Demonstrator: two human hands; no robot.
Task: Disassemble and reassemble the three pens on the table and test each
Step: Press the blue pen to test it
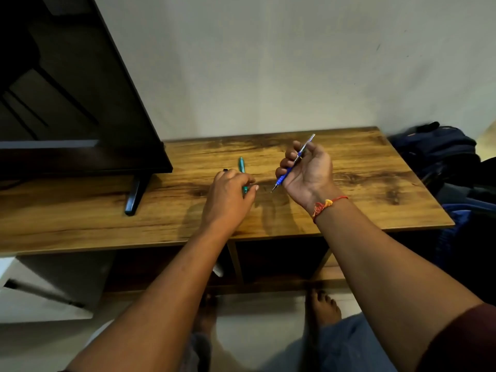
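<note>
My right hand (308, 173), palm toward me, grips a blue pen (288, 171) above the wooden table (362, 183); its tip points down and left, its clear upper end sticks up past my fingers. My left hand (230, 196) hovers low over a green pen (242, 166) lying on the table, fingers loosely curled, thumb near the pen's near end; whether it touches the pen is unclear. A dark pen end (225, 170) peeks out just beyond my left knuckles, the rest hidden.
A black TV (67, 103) stands on the table's left part, its foot (135, 197) reaching toward the front edge. Dark bags (440, 151) lie right of the table. A wall rises behind. My bare feet show on the floor below.
</note>
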